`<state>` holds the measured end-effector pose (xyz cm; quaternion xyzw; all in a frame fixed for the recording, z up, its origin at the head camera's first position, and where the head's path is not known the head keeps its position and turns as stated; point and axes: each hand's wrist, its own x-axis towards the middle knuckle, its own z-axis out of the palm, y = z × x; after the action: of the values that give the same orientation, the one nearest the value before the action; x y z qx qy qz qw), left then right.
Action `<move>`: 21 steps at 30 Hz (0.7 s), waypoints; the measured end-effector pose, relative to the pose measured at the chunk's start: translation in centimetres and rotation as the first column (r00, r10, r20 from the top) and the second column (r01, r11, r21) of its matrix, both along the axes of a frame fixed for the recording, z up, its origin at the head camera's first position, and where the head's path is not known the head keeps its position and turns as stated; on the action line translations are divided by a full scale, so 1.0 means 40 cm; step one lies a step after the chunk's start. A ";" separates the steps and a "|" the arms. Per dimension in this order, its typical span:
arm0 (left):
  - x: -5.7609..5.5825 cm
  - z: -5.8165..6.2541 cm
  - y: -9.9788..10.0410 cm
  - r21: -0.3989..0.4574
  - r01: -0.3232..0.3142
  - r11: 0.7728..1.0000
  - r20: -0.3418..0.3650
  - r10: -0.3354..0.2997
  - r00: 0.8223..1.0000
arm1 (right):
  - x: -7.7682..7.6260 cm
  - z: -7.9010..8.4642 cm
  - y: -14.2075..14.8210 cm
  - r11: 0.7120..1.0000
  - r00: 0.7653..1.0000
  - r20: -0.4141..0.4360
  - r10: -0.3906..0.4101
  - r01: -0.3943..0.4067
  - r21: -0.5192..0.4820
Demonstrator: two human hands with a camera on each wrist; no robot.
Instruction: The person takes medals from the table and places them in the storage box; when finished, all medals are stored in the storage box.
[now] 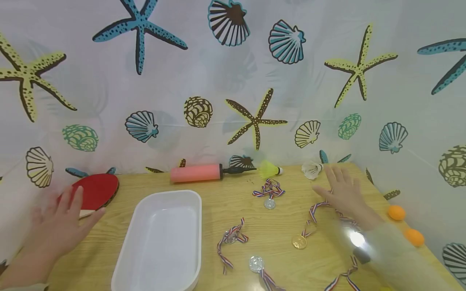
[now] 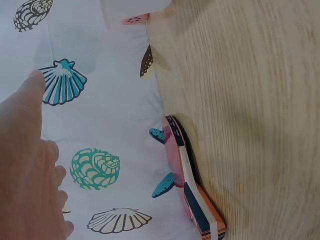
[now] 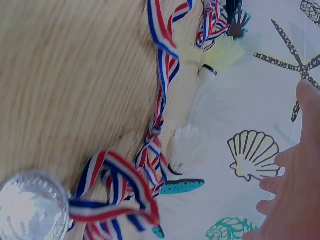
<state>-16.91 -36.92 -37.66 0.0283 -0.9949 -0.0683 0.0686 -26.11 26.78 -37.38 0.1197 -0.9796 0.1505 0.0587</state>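
Note:
My left hand point(image 1: 60, 226) hovers with fingers spread beside a red table tennis paddle point(image 1: 98, 188), partly covering it in the head view; the left wrist view shows the paddle point(image 2: 187, 175) edge-on, apart from the hand point(image 2: 25, 170). On the right, my right hand point(image 1: 344, 192) is raised, fingers extended and holding nothing, above striped medal ribbons. A gold medal point(image 1: 299, 241) lies left of that forearm. Silver medals point(image 1: 270, 203) with red, white and blue ribbons lie about the table. Close in the right wrist view are a silver medal point(image 3: 34, 207) and ribbon point(image 3: 162, 95).
A white basin point(image 1: 199, 238) stands left of centre. Along the back lie a pink hand pump point(image 1: 196, 173), a yellow shuttlecock point(image 1: 270, 169) and a white shuttlecock point(image 1: 311, 169). Orange balls point(image 1: 414, 237) sit at the right edge. A patterned curtain point(image 1: 218, 81) hangs behind the table.

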 end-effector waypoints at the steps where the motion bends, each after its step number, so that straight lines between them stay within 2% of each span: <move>1: -0.001 -0.002 0.001 -0.004 0.013 1.000 0.001 -0.013 1.000 | -0.002 0.000 -0.007 1.000 1.000 0.000 0.007 -0.007 0.000; 5: -0.003 -0.014 0.006 -0.002 0.063 0.998 -0.002 -0.063 0.998 | -0.010 0.000 -0.037 0.999 0.999 -0.004 0.045 -0.045 -0.011; 9: -0.003 -0.024 0.018 0.062 0.114 0.992 0.022 -0.115 0.993 | -0.025 -0.006 -0.068 0.996 0.995 -0.059 0.086 -0.086 0.004; 11: -0.005 -0.030 0.030 0.098 0.135 0.986 0.042 -0.140 0.989 | -0.032 -0.009 -0.085 0.995 0.994 -0.049 0.097 -0.097 -0.006; 15: -0.007 -0.046 0.057 0.160 0.160 0.974 0.077 -0.174 0.982 | -0.042 -0.012 -0.121 0.993 0.990 0.077 0.115 -0.112 -0.042; 18: -0.004 -0.055 0.075 0.197 0.180 0.964 0.087 -0.200 0.976 | -0.051 -0.018 -0.148 0.989 0.976 0.163 0.147 -0.139 -0.060; 21: 0.001 -0.058 0.089 0.241 0.202 0.949 0.089 -0.229 0.969 | -0.060 -0.029 -0.176 0.981 0.960 0.207 0.190 -0.176 -0.087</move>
<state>-16.87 -33.37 -39.99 -0.0690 -0.9796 -0.1885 -0.0008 -28.51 19.72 -38.54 0.1907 -0.9592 0.2007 -0.0575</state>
